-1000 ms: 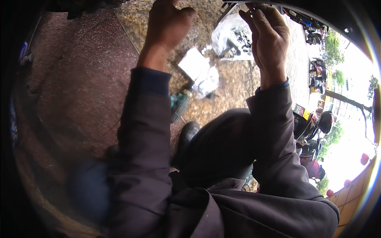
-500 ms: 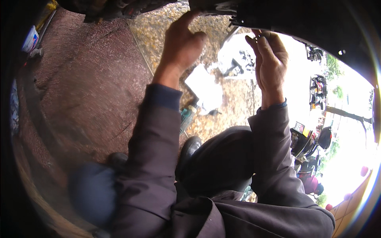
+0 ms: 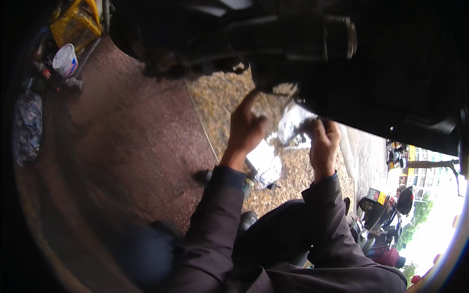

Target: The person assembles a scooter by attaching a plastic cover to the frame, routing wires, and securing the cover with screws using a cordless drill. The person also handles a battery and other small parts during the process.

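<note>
A large dark panel [image 3: 371, 102] hangs over the upper part of the head view, with a dark cylindrical part [image 3: 308, 39] above its left side. Under their lower edge, my left hand [image 3: 246, 128] reaches up with its index finger stretched to the dark parts and its thumb held apart. That fingertip is lost in shadow. My right hand [image 3: 325, 146] is closed close beneath the panel's edge, fingers and thumb pinched together. Whatever they hold is too small and dark to make out. Shiny white plastic [image 3: 266, 163] lies on the ground below, between my hands.
Reddish-brown floor [image 3: 141, 127] borders speckled ground [image 3: 215, 107]. At upper left stand a white tub [image 3: 65, 60] and a yellow object [image 3: 75, 29]. A parked scooter [image 3: 381, 210] is at right. My shoe [image 3: 248, 220] shows below; a blurred dark-blue shape [image 3: 146, 251] is lower left.
The view has shifted: both hands appear lower, and more of the dark underside and the yellow object show. My right hand's fingers look more curled; my left keeps its pose.
</note>
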A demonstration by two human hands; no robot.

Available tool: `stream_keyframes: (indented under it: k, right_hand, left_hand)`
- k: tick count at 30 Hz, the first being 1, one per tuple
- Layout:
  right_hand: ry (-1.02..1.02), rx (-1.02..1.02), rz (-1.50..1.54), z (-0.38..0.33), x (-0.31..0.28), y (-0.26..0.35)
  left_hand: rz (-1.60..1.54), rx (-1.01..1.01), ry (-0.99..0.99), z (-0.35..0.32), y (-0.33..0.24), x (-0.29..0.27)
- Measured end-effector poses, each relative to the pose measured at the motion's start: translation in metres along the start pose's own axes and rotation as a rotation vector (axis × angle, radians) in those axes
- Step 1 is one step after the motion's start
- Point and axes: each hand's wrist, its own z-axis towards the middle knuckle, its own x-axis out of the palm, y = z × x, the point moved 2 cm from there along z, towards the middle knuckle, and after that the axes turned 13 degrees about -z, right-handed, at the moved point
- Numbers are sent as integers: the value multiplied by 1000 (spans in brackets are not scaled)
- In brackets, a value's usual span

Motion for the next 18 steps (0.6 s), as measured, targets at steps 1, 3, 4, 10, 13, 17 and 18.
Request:
stream_keyframes:
  k: [1, 3, 4, 10, 13, 17, 18]
  right_hand:
    - [15, -14, 45, -4, 6, -2]
    - [115, 18, 27, -8, 17, -7]
    - [179, 35, 26, -12, 23, -9]
    - [312, 201, -163, -51, 54, -4]
    - [383, 236, -133, -77, 67, 24]
    - [428, 231, -314, -110, 85, 90]
    - [431, 314, -263, -116, 90, 110]
  left_hand:
    - [-1, -50, 7, 0, 0, 0]
    - [9, -34, -33, -1, 1, 1]
    - [34, -16, -75, -4, 1, 1]
    - [106, -100, -296, -47, -2, 0]
    - [245, -100, -350, -78, -30, -6]
    - [276, -257, -415, -118, -95, -18]
    - [238, -272, -463, -127, -116, -21]
